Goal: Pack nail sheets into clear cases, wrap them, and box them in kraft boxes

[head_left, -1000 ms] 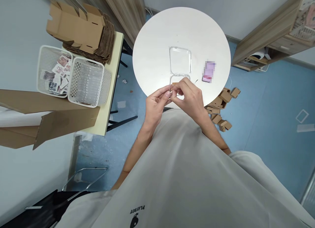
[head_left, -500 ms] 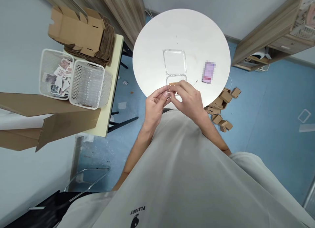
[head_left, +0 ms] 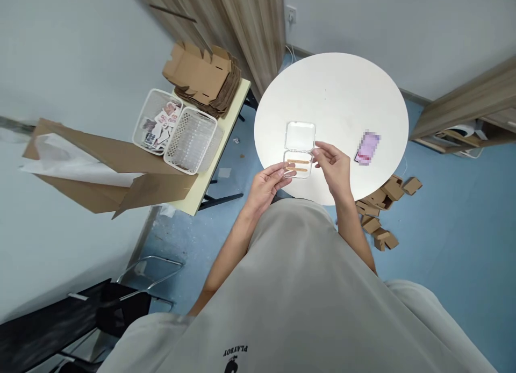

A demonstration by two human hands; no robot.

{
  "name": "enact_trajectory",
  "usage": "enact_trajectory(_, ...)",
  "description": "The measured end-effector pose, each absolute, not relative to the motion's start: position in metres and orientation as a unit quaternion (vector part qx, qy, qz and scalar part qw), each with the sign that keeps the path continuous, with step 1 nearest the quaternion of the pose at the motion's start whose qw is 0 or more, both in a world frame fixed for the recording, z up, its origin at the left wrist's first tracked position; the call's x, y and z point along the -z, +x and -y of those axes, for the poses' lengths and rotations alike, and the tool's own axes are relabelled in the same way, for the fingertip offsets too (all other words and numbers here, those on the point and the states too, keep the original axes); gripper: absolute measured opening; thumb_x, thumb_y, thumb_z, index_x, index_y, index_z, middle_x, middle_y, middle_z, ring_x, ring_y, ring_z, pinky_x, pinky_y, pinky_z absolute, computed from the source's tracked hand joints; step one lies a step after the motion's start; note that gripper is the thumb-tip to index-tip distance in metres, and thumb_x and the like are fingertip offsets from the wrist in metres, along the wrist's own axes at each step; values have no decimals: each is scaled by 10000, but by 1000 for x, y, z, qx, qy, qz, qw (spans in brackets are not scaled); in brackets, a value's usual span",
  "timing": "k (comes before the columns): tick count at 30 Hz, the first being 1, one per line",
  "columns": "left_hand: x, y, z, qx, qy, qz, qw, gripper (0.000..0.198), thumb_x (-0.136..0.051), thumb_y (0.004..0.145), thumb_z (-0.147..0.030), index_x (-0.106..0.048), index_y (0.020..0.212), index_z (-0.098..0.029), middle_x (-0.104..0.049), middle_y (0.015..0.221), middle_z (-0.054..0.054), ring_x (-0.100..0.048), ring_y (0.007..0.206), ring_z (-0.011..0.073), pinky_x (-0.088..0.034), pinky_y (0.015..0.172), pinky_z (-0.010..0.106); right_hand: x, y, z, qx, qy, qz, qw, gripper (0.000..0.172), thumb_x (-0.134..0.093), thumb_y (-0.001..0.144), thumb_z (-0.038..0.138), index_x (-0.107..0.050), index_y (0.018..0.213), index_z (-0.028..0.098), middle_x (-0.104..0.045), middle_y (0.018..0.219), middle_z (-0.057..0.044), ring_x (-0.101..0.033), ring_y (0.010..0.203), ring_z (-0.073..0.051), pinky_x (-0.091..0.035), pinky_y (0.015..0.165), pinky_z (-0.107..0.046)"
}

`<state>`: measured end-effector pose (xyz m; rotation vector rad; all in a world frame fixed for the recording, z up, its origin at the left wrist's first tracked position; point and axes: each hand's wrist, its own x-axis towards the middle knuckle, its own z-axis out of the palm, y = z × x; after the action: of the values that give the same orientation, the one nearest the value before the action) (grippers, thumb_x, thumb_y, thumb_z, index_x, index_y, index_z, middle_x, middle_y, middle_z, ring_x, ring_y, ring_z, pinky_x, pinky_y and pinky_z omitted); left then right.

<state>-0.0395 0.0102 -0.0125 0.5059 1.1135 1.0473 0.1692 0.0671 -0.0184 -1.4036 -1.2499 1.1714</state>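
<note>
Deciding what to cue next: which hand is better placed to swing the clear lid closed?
Probably the right hand: it is close beside the open lid, while the left hand seems busy holding the left side of the base.

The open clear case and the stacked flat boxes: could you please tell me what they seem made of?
Clear case: probably rigid, glossy plastic; it is see-through, with bright highlights along its rims. Stacked flat boxes: matte brown cardboard, judging by the slotted, folding flaps.
</note>
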Motion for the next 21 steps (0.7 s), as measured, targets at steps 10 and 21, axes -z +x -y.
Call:
enact_trajectory(10, 24, -87, -34, -438, 208, -489, 725, 446, -912, 891, -467, -837, 1247, -208, -774, 1447, 132, -798, 1242, 274, -654, 1086, 390, 21, 134, -92, -549, -553, 457, 429, 490, -845, 892, 621, -807, 1241, 279, -796, 957, -19, -733, 833, -174, -632, 752, -336)
enact_trajectory(21, 40, -162, -70, -436, 208, -451, 750, 464, -938, 851, -468, -844, 1207, -187, -800, 1383, 150, -782, 1258, 303, -619, 1152, 489, 20, 47, -108, -544, -626, 377, 411, 574, -865, 811, 682, -808, 1143, 218, -838, 1057, -98, -789, 952, -242, -671, 812, -384)
